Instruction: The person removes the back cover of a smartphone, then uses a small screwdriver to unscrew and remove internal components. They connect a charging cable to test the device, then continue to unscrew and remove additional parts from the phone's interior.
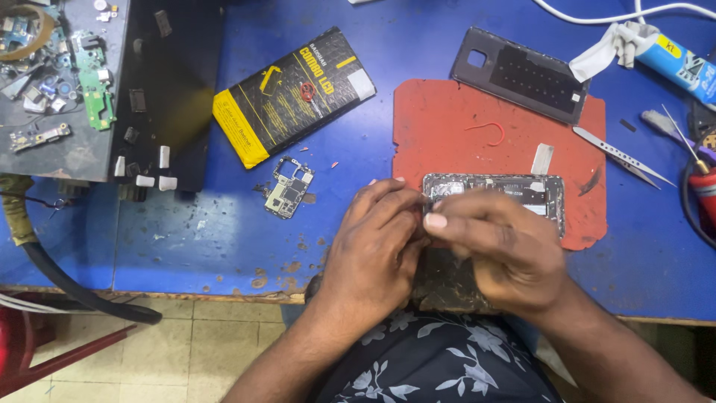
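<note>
Both hands — left hand (pixel 373 250), right hand (pixel 500 250) — pinch the opened phone (pixel 514 195) on the red mat (pixel 447 127).

tweezers (pixel 625 158) block right (left bench (pixel 224 239) open).

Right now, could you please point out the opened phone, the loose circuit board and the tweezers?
opened phone (pixel 514 195): head view, on its exposed inner frame.
loose circuit board (pixel 288 188): head view, on the board's middle.
tweezers (pixel 620 157): head view, midway along the metal arms.
</note>
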